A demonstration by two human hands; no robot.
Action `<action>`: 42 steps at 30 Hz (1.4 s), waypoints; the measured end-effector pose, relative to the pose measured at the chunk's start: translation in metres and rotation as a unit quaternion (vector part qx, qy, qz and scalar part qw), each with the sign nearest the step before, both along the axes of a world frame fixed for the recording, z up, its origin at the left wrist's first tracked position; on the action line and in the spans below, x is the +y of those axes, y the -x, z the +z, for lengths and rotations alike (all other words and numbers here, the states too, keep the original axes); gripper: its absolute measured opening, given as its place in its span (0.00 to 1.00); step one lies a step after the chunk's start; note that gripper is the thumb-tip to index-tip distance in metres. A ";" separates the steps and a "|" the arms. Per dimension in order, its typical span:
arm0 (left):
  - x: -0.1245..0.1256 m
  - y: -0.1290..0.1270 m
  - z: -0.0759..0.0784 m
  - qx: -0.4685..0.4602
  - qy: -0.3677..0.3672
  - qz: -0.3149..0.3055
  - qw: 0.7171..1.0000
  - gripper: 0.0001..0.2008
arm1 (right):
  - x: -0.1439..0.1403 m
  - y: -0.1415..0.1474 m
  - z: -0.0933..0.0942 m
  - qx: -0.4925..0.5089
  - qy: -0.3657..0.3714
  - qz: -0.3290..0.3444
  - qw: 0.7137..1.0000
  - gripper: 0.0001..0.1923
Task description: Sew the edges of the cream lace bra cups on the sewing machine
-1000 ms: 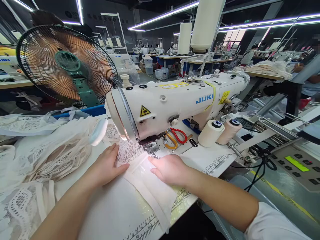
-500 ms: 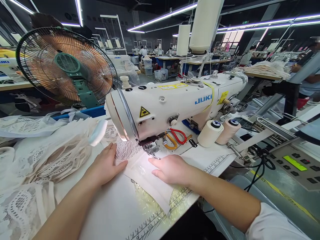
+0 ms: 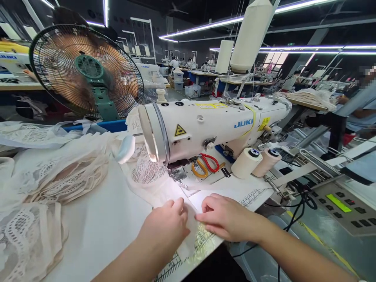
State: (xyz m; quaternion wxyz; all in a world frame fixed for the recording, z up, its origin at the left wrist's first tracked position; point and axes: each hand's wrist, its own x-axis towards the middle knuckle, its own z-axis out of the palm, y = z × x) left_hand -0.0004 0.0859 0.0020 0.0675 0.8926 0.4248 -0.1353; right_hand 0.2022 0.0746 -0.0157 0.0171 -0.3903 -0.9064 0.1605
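L hand (image 3: 167, 225) & R hand (image 3: 226, 217), fingers curled, pinching lace fabric strip (image 3: 192, 219) at table's (image 3: 96, 223) front edge, just before JUKI sewing machine (image 3: 211, 125), lace pile (image 3: 58, 180) left, 2 thread cones (image 3: 255, 162) right, scissors (image 3: 205, 164) under machine arm.

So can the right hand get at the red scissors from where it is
Probably yes. The right hand rests on the fabric at the table edge, and only bare table lies between it and the red scissors beside the presser foot.

Both hands low and close together, left hand (image 3: 167, 225) curled, knuckles up; right hand (image 3: 226, 217) palm down, fingertips pinched toward the left.
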 end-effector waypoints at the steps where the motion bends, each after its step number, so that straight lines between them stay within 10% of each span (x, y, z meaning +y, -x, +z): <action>1: 0.001 0.001 -0.001 0.012 0.001 -0.003 1.000 0.12 | 0.000 0.002 -0.001 -0.002 -0.006 0.002 1.000 0.10; 42: 0.036 0.037 -0.008 0.075 -0.116 0.026 0.990 0.28 | 0.050 0.063 0.011 -0.162 -0.003 -0.087 0.983 0.27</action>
